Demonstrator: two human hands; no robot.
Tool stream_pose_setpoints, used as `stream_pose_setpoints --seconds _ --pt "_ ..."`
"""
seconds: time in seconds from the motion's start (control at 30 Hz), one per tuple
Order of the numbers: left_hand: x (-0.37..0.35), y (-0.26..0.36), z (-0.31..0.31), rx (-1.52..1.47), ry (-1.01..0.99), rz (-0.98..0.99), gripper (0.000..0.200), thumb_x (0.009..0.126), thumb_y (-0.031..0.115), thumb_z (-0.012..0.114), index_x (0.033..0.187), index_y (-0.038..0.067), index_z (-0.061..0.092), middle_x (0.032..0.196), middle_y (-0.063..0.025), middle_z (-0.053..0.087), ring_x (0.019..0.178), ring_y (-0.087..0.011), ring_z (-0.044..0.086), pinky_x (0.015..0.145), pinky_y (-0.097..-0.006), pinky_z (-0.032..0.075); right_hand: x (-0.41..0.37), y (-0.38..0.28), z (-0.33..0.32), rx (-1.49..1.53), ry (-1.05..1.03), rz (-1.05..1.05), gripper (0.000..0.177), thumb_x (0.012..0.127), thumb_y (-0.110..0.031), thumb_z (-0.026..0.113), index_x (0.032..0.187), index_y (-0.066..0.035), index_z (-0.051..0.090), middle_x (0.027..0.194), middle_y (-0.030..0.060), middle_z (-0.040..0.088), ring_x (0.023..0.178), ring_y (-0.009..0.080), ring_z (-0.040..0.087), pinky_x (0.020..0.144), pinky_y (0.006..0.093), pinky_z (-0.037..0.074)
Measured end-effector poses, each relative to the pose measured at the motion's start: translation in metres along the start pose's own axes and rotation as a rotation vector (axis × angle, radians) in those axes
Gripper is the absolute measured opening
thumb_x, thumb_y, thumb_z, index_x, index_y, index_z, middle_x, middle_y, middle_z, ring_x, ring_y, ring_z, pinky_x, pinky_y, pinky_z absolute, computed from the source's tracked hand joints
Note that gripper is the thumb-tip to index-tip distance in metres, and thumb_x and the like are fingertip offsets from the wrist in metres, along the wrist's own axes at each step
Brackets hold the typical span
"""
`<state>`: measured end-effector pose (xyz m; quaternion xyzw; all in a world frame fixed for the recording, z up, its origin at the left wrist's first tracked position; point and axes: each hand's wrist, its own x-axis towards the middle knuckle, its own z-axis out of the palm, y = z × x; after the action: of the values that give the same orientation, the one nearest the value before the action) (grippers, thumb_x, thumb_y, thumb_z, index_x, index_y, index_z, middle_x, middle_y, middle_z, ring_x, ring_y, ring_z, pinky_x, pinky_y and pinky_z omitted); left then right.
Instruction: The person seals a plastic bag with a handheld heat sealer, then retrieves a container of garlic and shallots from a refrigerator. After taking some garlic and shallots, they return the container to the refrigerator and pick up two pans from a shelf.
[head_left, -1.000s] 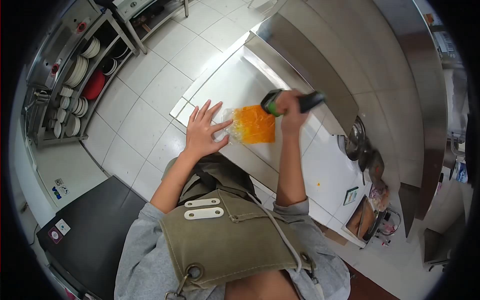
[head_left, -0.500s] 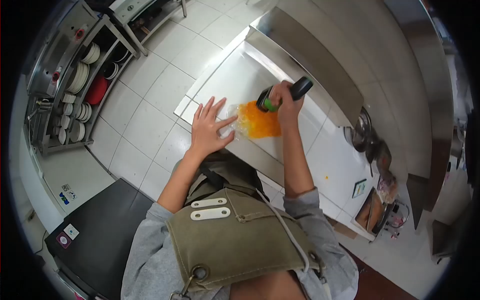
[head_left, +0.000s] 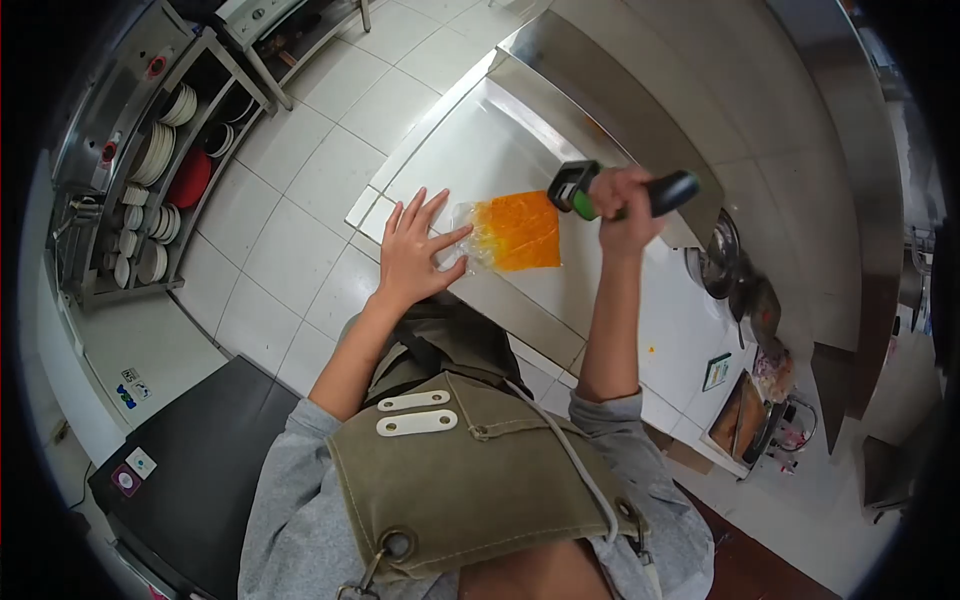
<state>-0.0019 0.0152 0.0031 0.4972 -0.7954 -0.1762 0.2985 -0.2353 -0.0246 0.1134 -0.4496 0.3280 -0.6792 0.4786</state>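
A clear plastic bag with flattened, bright orange contents lies on the white tiled counter. My left hand rests with spread fingers at the bag's left end, its fingertips on or beside the crumpled clear plastic. Raised to the right of the bag, my right hand grips a black-and-green hammer-like tool. Its blocky dark head points left, above the counter and apart from the bag. My fingers hide the middle of the tool.
A metal panel borders the counter's far side. Metal bowls, a small green-and-white packet and a tray sit at right. Stacked plates fill a rack at left, above a black-topped surface.
My right hand has lifted the tool off the orange bag and swung it to the right. More of the orange contents shows. My left hand stays nearly where it was.
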Motion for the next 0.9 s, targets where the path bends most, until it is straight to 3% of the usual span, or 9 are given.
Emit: stream_pose_setpoints --seconds 0.03,0.07,0.27,0.47,0.53,0.6,0.67,0.8,0.9 --pt "0.000 0.000 0.000 -0.002 -0.004 0.000 0.039 0.061 0.030 0.068 0.100 0.031 0.069 0.134 -0.0064 0.044 0.128 -0.0292 0.034 0.106 -0.0466 0.022 -0.012 0.031 -0.007 -0.117 0.125 -0.037 0.023 0.079 -0.005 0.052 0.058 -0.006 0.041 0.050 0.0025 0.039 0.044 0.0112 0.038 0.041 0.0240 0.030" --pt "0.001 0.001 0.000 -0.001 -0.008 0.013 0.039 0.061 0.030 0.068 0.100 0.031 0.069 0.134 -0.0064 0.044 0.128 -0.0292 0.034 0.106 -0.0466 0.022 -0.026 0.055 -0.014 -0.373 0.108 0.163 0.022 0.080 -0.006 0.052 0.059 -0.005 0.043 0.050 0.0018 0.041 0.045 0.0106 0.039 0.042 0.0236 0.030" --pt "0.002 0.001 0.001 0.018 -0.002 0.022 0.038 0.062 0.032 0.067 0.100 0.031 0.068 0.133 -0.0070 0.044 0.127 -0.0303 0.034 0.105 -0.0483 0.023 -0.019 0.008 -0.008 -0.043 0.123 0.117 0.029 0.079 -0.004 0.051 0.055 -0.008 0.035 0.049 0.0022 0.038 0.043 0.0096 0.034 0.041 0.0244 0.027" --pt "-0.002 0.002 0.001 0.024 -0.020 0.022 0.038 0.062 0.032 0.068 0.100 0.030 0.069 0.133 -0.0069 0.044 0.127 -0.0305 0.034 0.105 -0.0480 0.023 -0.044 0.033 -0.015 -0.276 0.188 0.154 0.031 0.078 -0.003 0.051 0.053 -0.008 0.034 0.048 0.0019 0.037 0.041 0.0110 0.034 0.041 0.0244 0.028" --pt "0.001 0.002 0.001 0.030 0.002 0.033 0.037 0.062 0.032 0.068 0.099 0.030 0.069 0.132 -0.0069 0.044 0.127 -0.0307 0.034 0.105 -0.0485 0.022 -0.036 0.011 -0.014 -0.024 0.232 0.149 0.030 0.077 -0.003 0.052 0.054 -0.008 0.034 0.048 0.0013 0.036 0.041 0.0111 0.034 0.042 0.0245 0.028" --pt "0.002 0.001 0.002 0.025 0.007 0.028 0.037 0.062 0.032 0.068 0.099 0.029 0.069 0.132 -0.0069 0.044 0.127 -0.0308 0.034 0.105 -0.0486 0.022 -0.047 -0.006 -0.009 0.035 0.069 0.017 0.028 0.077 -0.003 0.051 0.054 -0.008 0.036 0.049 0.0015 0.038 0.041 0.0105 0.034 0.041 0.0254 0.028" --pt "-0.001 0.001 0.000 0.026 -0.001 0.028 0.037 0.062 0.033 0.068 0.099 0.029 0.069 0.132 -0.0069 0.044 0.127 -0.0308 0.034 0.105 -0.0486 0.022 -0.078 0.036 -0.009 -0.283 0.302 0.186 0.027 0.076 0.000 0.047 0.052 -0.007 0.038 0.048 0.0025 0.038 0.039 0.0117 0.032 0.041 0.0252 0.029" --pt "-0.003 0.002 0.000 0.032 -0.022 0.026 0.037 0.062 0.033 0.068 0.099 0.030 0.069 0.133 -0.0068 0.044 0.127 -0.0302 0.034 0.104 -0.0481 0.023 -0.073 0.021 -0.018 -0.143 0.141 0.226 0.019 0.075 0.001 0.046 0.057 -0.004 0.043 0.049 0.0029 0.039 0.040 0.0115 0.033 0.042 0.0245 0.029" --pt "0.001 0.001 0.001 0.041 -0.010 0.018 0.038 0.062 0.033 0.068 0.100 0.030 0.069 0.133 -0.0067 0.044 0.127 -0.0298 0.034 0.104 -0.0480 0.023 -0.055 -0.015 -0.007 0.084 -0.018 -0.091 0.012 0.074 0.000 0.052 0.065 -0.002 0.046 0.051 0.0019 0.041 0.044 0.0107 0.039 0.042 0.0240 0.029"
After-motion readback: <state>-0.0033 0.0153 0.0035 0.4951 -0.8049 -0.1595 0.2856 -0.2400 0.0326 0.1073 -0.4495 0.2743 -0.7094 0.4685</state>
